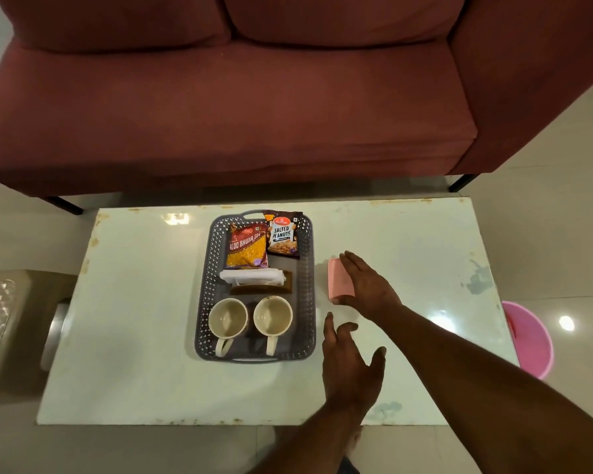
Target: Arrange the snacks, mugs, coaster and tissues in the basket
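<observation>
Sofa (254, 114) fills far side; table (134, 336) in front of it, pink bucket (531, 340) on floor off its R edge.

Basket (309, 268) sits mid-table, long axis running away from the person.
- Far end: bhujia pack (247, 249) and peanuts (283, 236) side by side, peanuts leaning over the far rim.
- Near end: two mugs (227, 318), (273, 316) upright, handles toward the person.
- Middle: tissues (252, 276) on a brown flat piece (286, 283), prob. the coaster.

Pink pack (336, 277) lies on the table just beside the basket's R wall, outside it. Contents unclear, poss. more tissues.

R hand (367, 285): laid on the pink pack, fingers near straight along its R side, thumb at its near end. Cannot tell if the grip has closed.
L hand (350, 364): above the table nr the basket's near R corner, fingers spread, holding nothing.

Step in hand (judged): get the pink pack into the basket; looks like the last item out.

To do it well:
- Close thumb and fingers across the pack's short width before lifting; a soft pack may sag.
- Lift clear of the R wall, don't drag over the rim.
- Only free strip looks to be along the R wall betw. peanuts and R mug; set it in lengthwise.
- Keep off the mug rim and the tissue stack.
- L hand can steady the basket wall if it slides.
</observation>
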